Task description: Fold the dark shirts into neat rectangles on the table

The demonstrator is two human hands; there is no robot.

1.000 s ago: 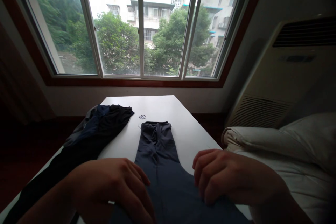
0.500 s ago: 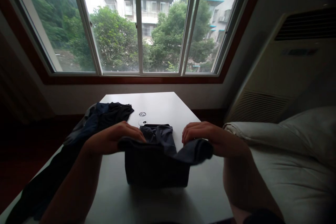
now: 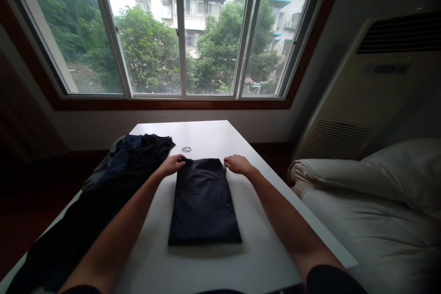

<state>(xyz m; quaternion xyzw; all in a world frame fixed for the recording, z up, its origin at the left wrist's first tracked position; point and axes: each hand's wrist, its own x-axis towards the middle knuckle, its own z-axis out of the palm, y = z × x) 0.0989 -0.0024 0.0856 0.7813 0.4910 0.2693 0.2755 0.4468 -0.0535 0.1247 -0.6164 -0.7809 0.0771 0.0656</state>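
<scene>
A dark blue-grey garment lies folded in half on the white table, its doubled far edge away from me. My left hand pinches the far left corner of the fold. At the far right corner my right hand is closed on the cloth the same way. Both arms stretch out along the garment's sides.
A heap of dark clothes covers the table's left side and trails toward me. A small round disc sits just beyond the folded garment. A white-covered bed with a pillow stands right of the table, an air conditioner behind it.
My hands lifted the near end of the garment, carried it away from me and laid it over the far end. The garment is now half as long.
</scene>
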